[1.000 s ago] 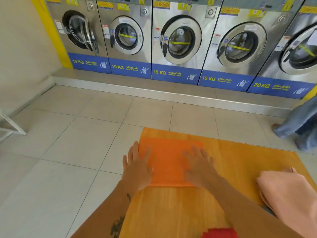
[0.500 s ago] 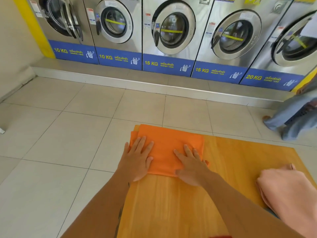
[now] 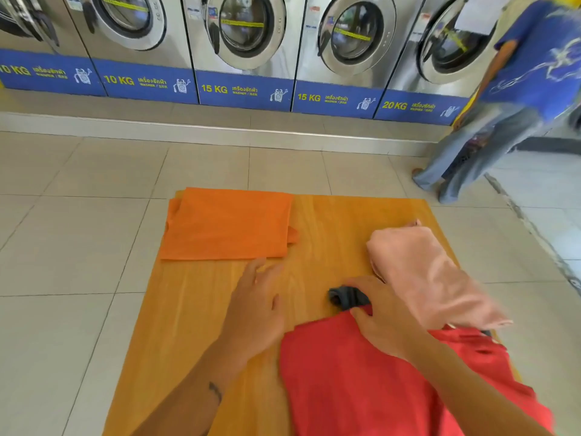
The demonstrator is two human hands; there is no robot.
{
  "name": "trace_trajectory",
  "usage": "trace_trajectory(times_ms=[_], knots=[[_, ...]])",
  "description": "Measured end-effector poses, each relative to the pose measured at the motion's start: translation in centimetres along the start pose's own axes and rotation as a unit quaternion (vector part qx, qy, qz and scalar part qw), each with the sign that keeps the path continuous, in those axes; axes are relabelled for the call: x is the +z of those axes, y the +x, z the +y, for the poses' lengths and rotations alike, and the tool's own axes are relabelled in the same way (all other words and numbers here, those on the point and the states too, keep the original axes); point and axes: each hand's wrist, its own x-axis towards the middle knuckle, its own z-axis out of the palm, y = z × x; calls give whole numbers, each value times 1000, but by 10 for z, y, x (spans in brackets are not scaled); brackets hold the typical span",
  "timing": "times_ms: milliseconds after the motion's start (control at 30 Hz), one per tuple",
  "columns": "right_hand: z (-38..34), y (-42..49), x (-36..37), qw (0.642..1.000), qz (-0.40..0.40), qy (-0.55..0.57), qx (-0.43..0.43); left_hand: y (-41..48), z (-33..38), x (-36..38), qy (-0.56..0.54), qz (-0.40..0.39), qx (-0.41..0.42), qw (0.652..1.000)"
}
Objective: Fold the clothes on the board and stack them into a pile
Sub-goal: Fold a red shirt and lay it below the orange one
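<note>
A folded orange garment (image 3: 228, 226) lies at the far left corner of the wooden board (image 3: 195, 313). A red garment (image 3: 355, 382) is spread unfolded over the near right part of the board. A crumpled pink garment (image 3: 421, 272) lies at the right edge, and a small dark grey piece (image 3: 344, 298) shows beside it. My left hand (image 3: 256, 306) rests flat and open on bare wood, left of the red garment. My right hand (image 3: 382, 316) is closed on the top edge of the red garment, next to the grey piece.
The board lies on a tiled floor (image 3: 72, 247). A row of steel washing machines (image 3: 245, 42) stands on a raised step at the back. A person in a blue shirt and jeans (image 3: 509, 99) stands at the far right.
Both hands left the orange garment and came back toward me. My right hand took hold of the red garment's edge. The view tilted down, and the person at the right came further in.
</note>
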Motion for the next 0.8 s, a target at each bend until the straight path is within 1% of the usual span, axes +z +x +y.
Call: trace_trajectory(times_ms=[100,167,233,333,367,433,500,567,667,800], knots=[[27,-45,5,989,-21,-145,-29,-33,27,40,8,-63,10,998],[37,-66,13,979,-30,-197,-34,-47,38,59,16,-106,-22,994],[39,-76,15,983,-25,-177,-31,-58,43,69,33,-138,-50,989],[35,-77,10,989,-36,-137,-52,-66,46,66,50,-152,-72,984],[34,-77,8,989,-46,-128,-64,-68,47,64,58,-155,-80,983],[32,-77,4,988,-63,-111,-82,-73,52,60,110,-151,-93,978],[31,-78,2,990,-68,-95,-83,-80,53,59,151,-132,-96,975],[30,-79,3,992,-75,-81,-67,-87,51,58,139,-113,-91,980],[27,-82,7,991,-101,-71,-57,-102,43,53,70,-107,-97,987],[14,-80,16,990,-113,-59,-66,-114,28,45,91,-100,-83,987]])
